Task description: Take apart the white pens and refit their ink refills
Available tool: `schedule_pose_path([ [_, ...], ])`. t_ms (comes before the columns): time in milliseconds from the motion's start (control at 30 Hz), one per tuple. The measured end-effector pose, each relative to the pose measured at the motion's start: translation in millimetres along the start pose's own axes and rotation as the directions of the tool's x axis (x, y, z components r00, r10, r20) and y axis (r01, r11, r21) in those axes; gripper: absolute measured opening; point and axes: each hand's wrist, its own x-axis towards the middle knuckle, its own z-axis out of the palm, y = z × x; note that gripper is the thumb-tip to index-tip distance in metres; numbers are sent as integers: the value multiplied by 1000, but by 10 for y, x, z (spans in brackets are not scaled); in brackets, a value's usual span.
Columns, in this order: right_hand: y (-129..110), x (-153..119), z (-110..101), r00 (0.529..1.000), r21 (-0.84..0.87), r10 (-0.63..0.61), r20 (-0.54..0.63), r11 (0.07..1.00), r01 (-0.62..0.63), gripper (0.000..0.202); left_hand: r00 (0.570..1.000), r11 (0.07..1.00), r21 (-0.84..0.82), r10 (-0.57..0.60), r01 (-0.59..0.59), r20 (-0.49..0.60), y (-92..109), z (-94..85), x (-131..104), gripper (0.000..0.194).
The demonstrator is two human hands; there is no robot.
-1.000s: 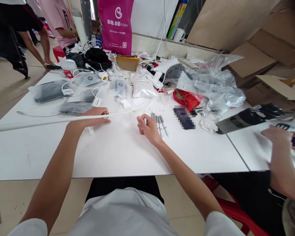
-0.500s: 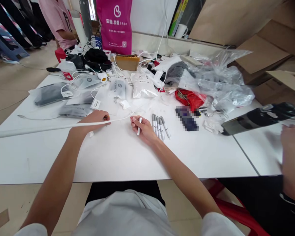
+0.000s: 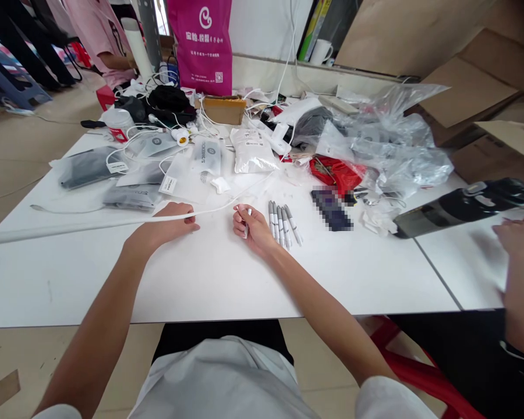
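Note:
My right hand (image 3: 254,228) is closed around a short white marker pen (image 3: 246,226), most of it hidden by the fingers. Just right of that hand, several grey-and-white marker pens (image 3: 282,224) lie side by side on the white table (image 3: 227,279). My left hand (image 3: 168,224) rests low over the tabletop, loosely curved, thumb and fingers apart with nothing visible between them. A white cable (image 3: 126,222) crosses in front of the left hand and runs towards the right one.
Packed plastic pouches (image 3: 133,196) and a white packet (image 3: 253,152) lie beyond my hands. Further right are a red bag (image 3: 338,173), a blurred dark object (image 3: 332,209) and a black bottle (image 3: 454,209). Another person's hand (image 3: 519,235) is at the right edge.
My left hand has shifted slightly and its fingers have spread; a small orange-dark spot seen at its fingertips is gone from sight. The right hand's fingers have moved slightly around the marker pen.

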Motion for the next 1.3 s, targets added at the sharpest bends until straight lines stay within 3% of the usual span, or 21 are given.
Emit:
schedule_pose_path([
  [133, -18, -4, 7, 1000, -8, -13, -1, 1000, 13, 43, 994, 992, 86, -92, 87, 57, 51, -18, -94, 19],
  [267, -39, -6, 4, 1000, -5, -28, 14, 1000, 28, 40, 998, 998, 62, -32, 29, 47, 120, -42, -161, 21],
  [400, -120, -10, -5, 996, 67, -85, 11, 994, 84, 39, 993, 997, -49, 65, -60, 103, 279, -80, -160, 30],
  [500, -195, -14, -9, 989, 74, -146, -40, 986, 148, 38, 997, 975, -221, 4, 13, 76, 393, -48, -51, 34],
  [567, -214, -18, -10, 985, 55, -163, -62, 985, 166, 38, 996, 926, -373, -43, 67, 73, 449, 34, 69, 32],
  [667, -178, -28, -2, 986, 25, -159, -53, 987, 161, 41, 999, 748, -663, 15, 24, 52, 533, 220, 237, 29],
  [833, -72, -43, 21, 996, -103, -76, 36, 991, 80, 45, 999, 551, -833, 11, -38, -39, 688, 478, 262, 41],
  [1100, -44, -58, 3, 992, -188, -3, 126, 982, 27, 44, 991, 502, -858, -21, -106, -135, 671, 666, 176, 47],
  [1300, -48, -83, 17, 987, -183, -3, 164, 983, 34, 45, 998, 427, -902, 6, -65, -69, 692, 655, 144, 43],
])
